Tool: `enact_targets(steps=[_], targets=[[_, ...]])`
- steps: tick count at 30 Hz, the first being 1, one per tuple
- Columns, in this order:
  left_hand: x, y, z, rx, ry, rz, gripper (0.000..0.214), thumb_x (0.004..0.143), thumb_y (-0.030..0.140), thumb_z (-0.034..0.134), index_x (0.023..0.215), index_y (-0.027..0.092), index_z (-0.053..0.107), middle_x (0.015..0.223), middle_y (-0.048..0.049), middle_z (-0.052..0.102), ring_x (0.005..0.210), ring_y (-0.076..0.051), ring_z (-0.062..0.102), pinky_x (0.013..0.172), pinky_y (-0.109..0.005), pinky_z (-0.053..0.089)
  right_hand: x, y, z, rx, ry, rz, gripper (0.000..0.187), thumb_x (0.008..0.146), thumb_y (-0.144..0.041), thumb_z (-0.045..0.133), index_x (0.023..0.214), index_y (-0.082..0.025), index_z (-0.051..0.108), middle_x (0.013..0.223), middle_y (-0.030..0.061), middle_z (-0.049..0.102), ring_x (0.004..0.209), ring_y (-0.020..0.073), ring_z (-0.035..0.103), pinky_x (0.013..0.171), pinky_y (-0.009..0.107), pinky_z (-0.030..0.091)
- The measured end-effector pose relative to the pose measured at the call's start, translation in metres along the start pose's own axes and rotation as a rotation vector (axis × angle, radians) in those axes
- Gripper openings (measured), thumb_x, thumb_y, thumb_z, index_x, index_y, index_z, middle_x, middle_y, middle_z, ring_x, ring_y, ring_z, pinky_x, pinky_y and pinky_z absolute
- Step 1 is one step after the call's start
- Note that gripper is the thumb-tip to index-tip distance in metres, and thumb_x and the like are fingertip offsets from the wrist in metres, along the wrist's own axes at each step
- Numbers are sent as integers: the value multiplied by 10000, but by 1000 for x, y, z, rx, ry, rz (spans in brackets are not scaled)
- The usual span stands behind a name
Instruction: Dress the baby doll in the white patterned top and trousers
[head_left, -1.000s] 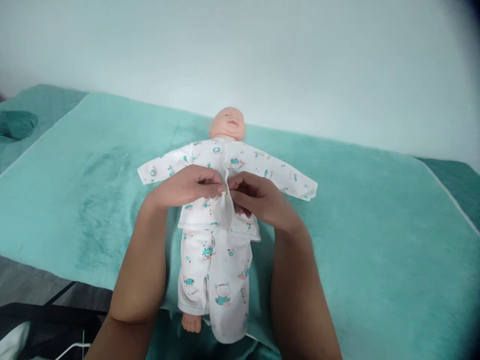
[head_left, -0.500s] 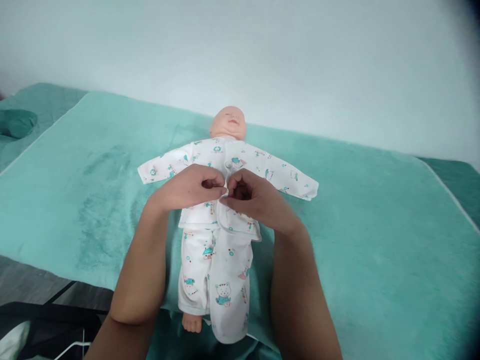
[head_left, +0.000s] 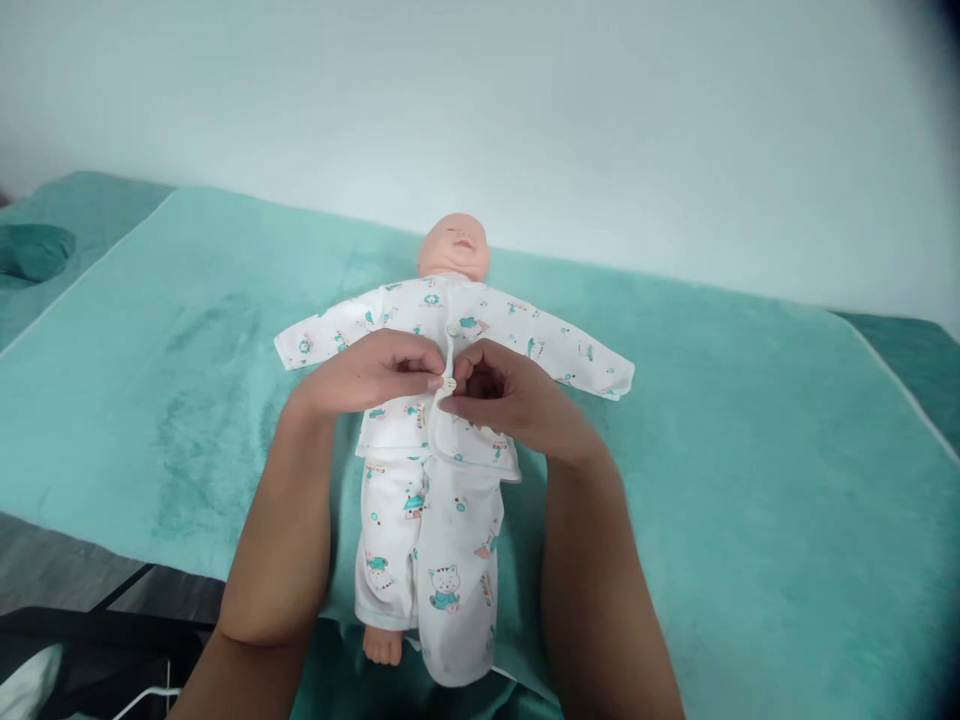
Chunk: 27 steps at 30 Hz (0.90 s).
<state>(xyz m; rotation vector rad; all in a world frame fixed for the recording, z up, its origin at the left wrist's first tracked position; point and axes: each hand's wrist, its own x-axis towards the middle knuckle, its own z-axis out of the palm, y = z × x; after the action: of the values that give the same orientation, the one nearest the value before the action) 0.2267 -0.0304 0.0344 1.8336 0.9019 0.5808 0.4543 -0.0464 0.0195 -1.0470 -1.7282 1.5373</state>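
A baby doll (head_left: 454,250) lies on its back, head away from me, in a white printed shirt (head_left: 480,450) and matching trousers (head_left: 461,540). Over its belly, my left hand (head_left: 367,372) pinches the shirt front at a pale round button (head_left: 448,384), thumb tip against the button's edge. Closed from the other side, my right hand (head_left: 521,395) grips the shirt's front edge, with thumb and curled fingers beside the same button. Higher on the chest shows another button (head_left: 451,331). One bare foot (head_left: 383,646) sticks out of a trouser leg; the other is covered.
A green cloth (head_left: 735,480) with white edging covers the table under the doll. Behind it rises a pale wall (head_left: 525,120). At the far left is a dark hollow (head_left: 34,250) in the green cover. Below left stands a black frame (head_left: 97,625).
The button between my hands has come into fuller view, lying flat on the shirt front. My left fingers have drawn slightly left; my right hand has hardly moved.
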Motion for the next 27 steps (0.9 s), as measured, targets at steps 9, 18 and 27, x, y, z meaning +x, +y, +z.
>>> enact_targets(steps=[9, 18, 27], targets=[[-2, 7, 4, -68, 40, -75, 201, 892, 322, 635, 755, 184, 687, 687, 20, 574, 662, -108, 497, 609, -239, 378, 3, 5, 0, 157, 81, -55, 268, 933, -443, 704, 848, -216, 588, 733, -27, 646, 500, 74, 546, 392, 208, 361], [3, 4, 9, 11, 186, 54, 317, 947, 398, 611, 754, 187, 746, 701, -4, 580, 656, -114, 491, 595, -263, 371, 8, 7, -2, 378, 210, -29, 251, 871, -405, 754, 815, -218, 597, 729, -23, 701, 546, 94, 623, 464, 203, 455], [1, 8, 9, 17, 215, -71, 359, 943, 446, 604, 732, 179, 716, 629, 3, 615, 599, -104, 545, 536, -230, 380, 9, 9, 1, 323, 215, -25, 278, 872, -443, 753, 821, -217, 600, 768, 3, 744, 507, 92, 602, 421, 206, 420]])
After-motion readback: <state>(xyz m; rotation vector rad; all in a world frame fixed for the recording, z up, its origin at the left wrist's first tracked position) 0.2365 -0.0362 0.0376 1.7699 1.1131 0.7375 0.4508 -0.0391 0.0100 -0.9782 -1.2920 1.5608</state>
